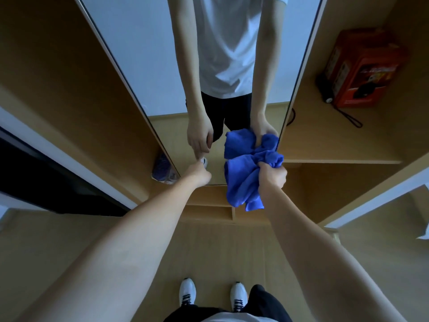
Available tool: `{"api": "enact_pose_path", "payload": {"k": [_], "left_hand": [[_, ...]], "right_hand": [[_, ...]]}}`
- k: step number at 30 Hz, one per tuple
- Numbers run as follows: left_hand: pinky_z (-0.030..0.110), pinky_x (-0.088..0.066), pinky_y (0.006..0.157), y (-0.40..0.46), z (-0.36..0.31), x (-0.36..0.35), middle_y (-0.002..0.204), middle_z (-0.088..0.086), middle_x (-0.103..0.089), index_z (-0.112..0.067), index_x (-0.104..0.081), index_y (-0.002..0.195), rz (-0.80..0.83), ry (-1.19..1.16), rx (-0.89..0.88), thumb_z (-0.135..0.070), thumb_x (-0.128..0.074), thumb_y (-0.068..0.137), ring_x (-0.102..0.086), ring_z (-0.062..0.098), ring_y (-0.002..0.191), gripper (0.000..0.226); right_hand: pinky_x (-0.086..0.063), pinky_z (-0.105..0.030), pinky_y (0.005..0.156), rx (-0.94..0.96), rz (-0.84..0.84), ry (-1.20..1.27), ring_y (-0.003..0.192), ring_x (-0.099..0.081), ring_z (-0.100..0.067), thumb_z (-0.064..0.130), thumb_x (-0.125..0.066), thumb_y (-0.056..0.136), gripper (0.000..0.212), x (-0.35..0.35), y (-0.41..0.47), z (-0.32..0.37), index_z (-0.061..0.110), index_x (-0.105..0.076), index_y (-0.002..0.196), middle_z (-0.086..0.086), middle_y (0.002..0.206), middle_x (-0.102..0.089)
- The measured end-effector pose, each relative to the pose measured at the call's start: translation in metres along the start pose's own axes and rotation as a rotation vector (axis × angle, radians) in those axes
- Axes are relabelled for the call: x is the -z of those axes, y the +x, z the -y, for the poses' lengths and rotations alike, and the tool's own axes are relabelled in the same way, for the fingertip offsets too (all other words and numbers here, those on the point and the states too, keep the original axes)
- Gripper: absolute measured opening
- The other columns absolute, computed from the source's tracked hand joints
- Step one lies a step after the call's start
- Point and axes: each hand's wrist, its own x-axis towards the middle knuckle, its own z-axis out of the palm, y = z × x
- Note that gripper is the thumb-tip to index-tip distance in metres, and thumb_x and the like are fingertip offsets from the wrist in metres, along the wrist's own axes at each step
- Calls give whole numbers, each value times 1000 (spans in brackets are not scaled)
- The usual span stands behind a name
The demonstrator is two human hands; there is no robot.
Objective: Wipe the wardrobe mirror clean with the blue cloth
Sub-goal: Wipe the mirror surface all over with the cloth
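The tall wardrobe mirror [148,66] stands straight ahead between wooden panels and reflects my body, arms and the cloth. My right hand [272,175] is shut on a bunched blue cloth [241,182], pressing its top against the glass near the mirror's lower right corner; the rest of the cloth hangs below the mirror's bottom edge. My left hand [199,174] reaches the lower part of the glass with its fingertips touching it and holds nothing; its fingers look loosely curled.
Open wooden shelves [336,161] are to the right, with a red box [364,68] and a black corded object [328,98] on the upper one. A dark opening [46,182] lies to the left. A purple bag [162,169] sits at the mirror's lower left.
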Motion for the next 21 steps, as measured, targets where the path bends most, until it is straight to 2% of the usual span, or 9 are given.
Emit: {"api": "enact_pose_path", "payload": {"k": [2,5,8,10,13,15,18,20,21], "left_hand": [[29,-42,52,1,-6,-4,109,15,-64,-2,-52,131,19,31,-24,-20,-50,90,-57,21,70,45],[34,-51,65,-1,-20,-9,99,17,-66,-3,-60,111,57,30,-52,-13,-48,88,-66,31,81,27],[34,-47,62,-4,-30,-11,85,15,-63,-6,-57,94,67,18,-75,-10,-48,88,-64,30,74,12],[34,-44,60,-4,-33,-14,84,14,-61,-8,-54,91,83,36,-85,-9,-47,90,-59,28,70,7],[31,-44,54,-2,-36,-14,90,19,-69,-8,-52,82,127,46,-82,-9,-47,90,-58,28,64,9],[29,-45,52,-3,-41,-10,91,19,-69,-7,-51,82,185,10,-73,-12,-45,92,-59,26,61,13],[26,-38,48,-11,-49,-2,78,10,-59,-7,-47,81,272,-7,-64,-11,-39,96,-53,21,55,17],[25,-35,46,-16,-54,2,74,8,-54,-7,-47,84,271,-1,-61,-10,-37,96,-46,17,52,16],[25,-38,48,-17,-56,4,76,9,-56,-6,-48,88,266,4,-63,-11,-38,96,-48,18,53,14]], "right_hand": [[-46,-28,63,22,-37,18,70,-63,-16,24,-70,81,20,12,3,5,15,-62,97,-1,81,-67],[-47,-29,64,55,-59,27,70,-64,-17,25,-70,82,17,15,0,16,17,-61,93,0,80,-67],[-47,-28,62,113,-70,53,73,-67,-17,29,-70,79,16,15,-8,23,20,-61,89,1,79,-69],[-48,-28,62,155,-85,67,73,-67,-17,31,-70,77,18,16,-13,27,20,-62,90,1,79,-69],[-49,-30,64,212,-85,86,73,-66,-17,30,-69,77,15,18,-21,40,23,-60,86,2,79,-69],[-51,-32,68,252,-85,100,75,-66,-17,29,-70,76,15,19,-26,51,25,-59,84,2,80,-69],[-53,-33,71,323,-95,115,76,-67,-17,30,-71,75,15,21,-30,63,24,-61,85,2,80,-70],[-52,-32,71,361,-96,141,76,-67,-16,28,-71,76,16,23,-32,67,23,-63,88,3,81,-70],[-51,-32,70,372,-94,151,77,-67,-16,28,-70,77,16,24,-32,68,23,-63,89,3,81,-70]]}}
